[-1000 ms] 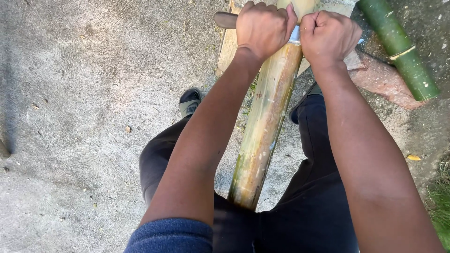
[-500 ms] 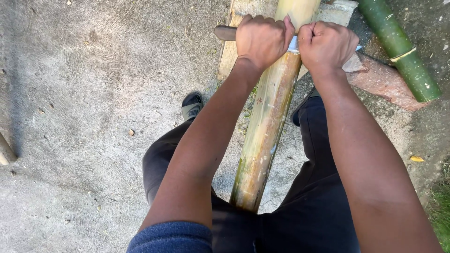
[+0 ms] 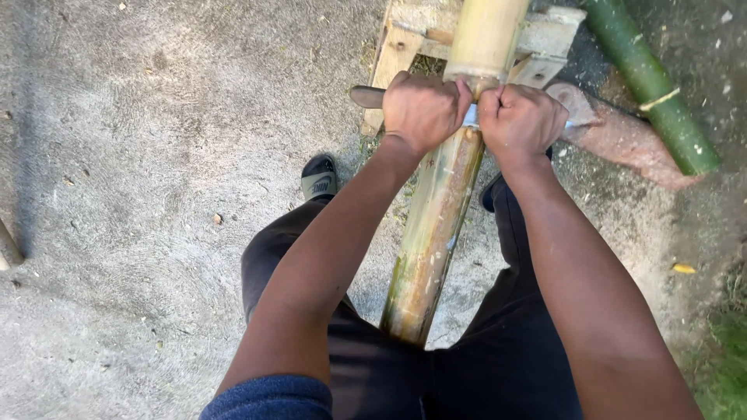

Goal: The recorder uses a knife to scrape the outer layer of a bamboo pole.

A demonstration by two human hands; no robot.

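**Mia:** What does the head camera show?

**Tom:** A person looks down at two bare arms. Both hands grip a knife [image 3: 467,115] that lies across a long bamboo pole [image 3: 436,225].

**Mia:** Where is the pole?

**Tom:** It runs between the person's legs, from near the lap up and away to a small wooden frame [image 3: 401,43]. Its long way points away from the body, tipped a bit to the right at the far end.

**Mia:** And the knife?

**Tom:** It lies crosswise to the pole. The left hand [image 3: 424,109] is closed around the handle, and the dark handle end pokes out to the left. The right hand [image 3: 521,120] is closed in a fist on the other side, fingers curled tight over the blade's back. A bit of shiny metal shows between the two fists.

**Mia:** Which hand is nearer the pole?

**Tom:** They look about the same. One fist sits just left of the pole and one just right, with the pole under the gap.

**Mia:** What else is there?

**Tom:** A green bamboo piece [image 3: 650,82] lies on the right, well apart from the hands. A reddish stone [image 3: 622,140] is beside it. A dark shoe [image 3: 319,177] stands on the grey ground [image 3: 140,155].
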